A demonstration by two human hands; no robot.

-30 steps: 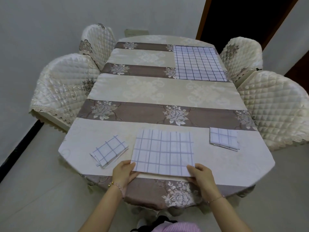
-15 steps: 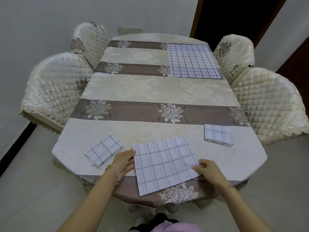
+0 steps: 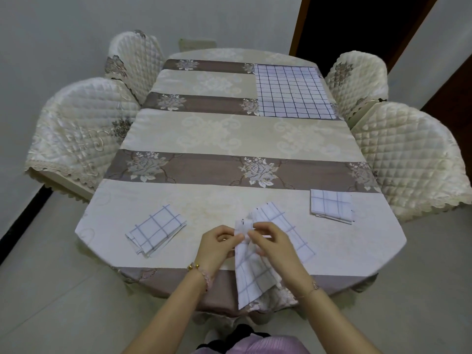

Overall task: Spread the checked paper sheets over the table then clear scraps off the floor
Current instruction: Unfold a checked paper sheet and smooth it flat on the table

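A half-folded checked paper sheet (image 3: 251, 274) hangs over the near edge of the table (image 3: 229, 134). My left hand (image 3: 217, 249) and my right hand (image 3: 275, 249) both pinch its top edge close together, above the table's front. A folded checked sheet (image 3: 156, 229) lies on the table to the left of my hands. Another folded sheet (image 3: 331, 205) lies to the right. One checked sheet (image 3: 292, 92) is spread flat at the far right corner.
Two quilted cream chairs (image 3: 84, 129) stand along the table's left side and two more chairs (image 3: 408, 154) along its right. Pale floor tiles (image 3: 51, 290) surround the table. A dark doorway (image 3: 357, 26) opens behind the far right.
My hands slid the flat sheet toward the table's edge, turned it, then came together at its top edge. The sheet has lifted and now droops over the front.
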